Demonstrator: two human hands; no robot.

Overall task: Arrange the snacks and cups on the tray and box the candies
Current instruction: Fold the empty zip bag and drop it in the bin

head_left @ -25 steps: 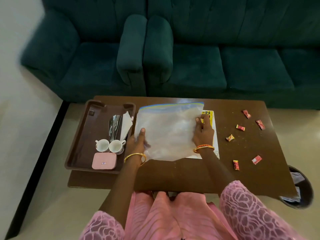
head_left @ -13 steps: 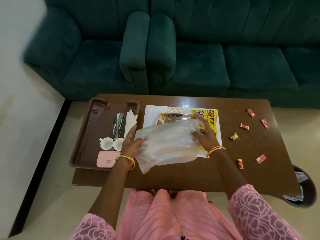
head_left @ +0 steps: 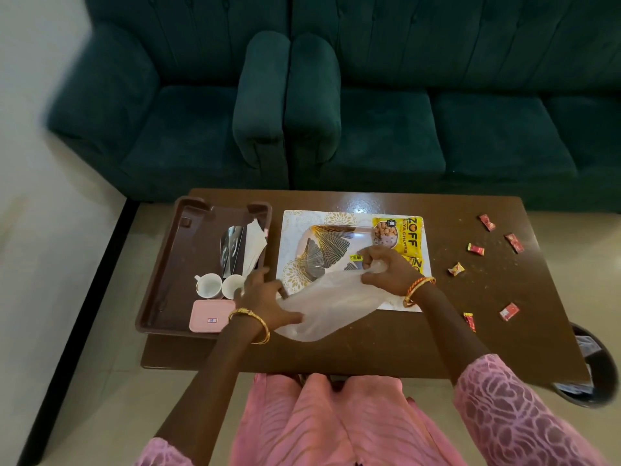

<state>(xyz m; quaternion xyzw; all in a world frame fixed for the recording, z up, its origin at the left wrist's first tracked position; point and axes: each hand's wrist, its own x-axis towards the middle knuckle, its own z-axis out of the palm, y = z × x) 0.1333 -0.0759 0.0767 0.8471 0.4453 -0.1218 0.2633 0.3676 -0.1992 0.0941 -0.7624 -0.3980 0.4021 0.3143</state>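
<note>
Two small white cups already standing in the long brown plastic tray at the table's left edge, pink rectangular box lying shut at the tray's near corner, folded white napkins and a shiny foil packet further back. So cups done, probably. Candies not boxed at all yet: seven little red and gold wrapped sweets scattered over the right half of the dark wooden table, well apart from the box. Yellow soya chunks snack pack lying on a white and gold patterned flat pack mid-table, not on the tray either. Crumpled clear plastic bag in both hands, left hand gripping its near-left part, right hand pinching a bunched corner. Looks like maybe a third done. Plenty of bare table along the near edge for sweeping candies leftward; sweets at the far right corner sitting close to the edge, with a dark bin just below there.
</note>
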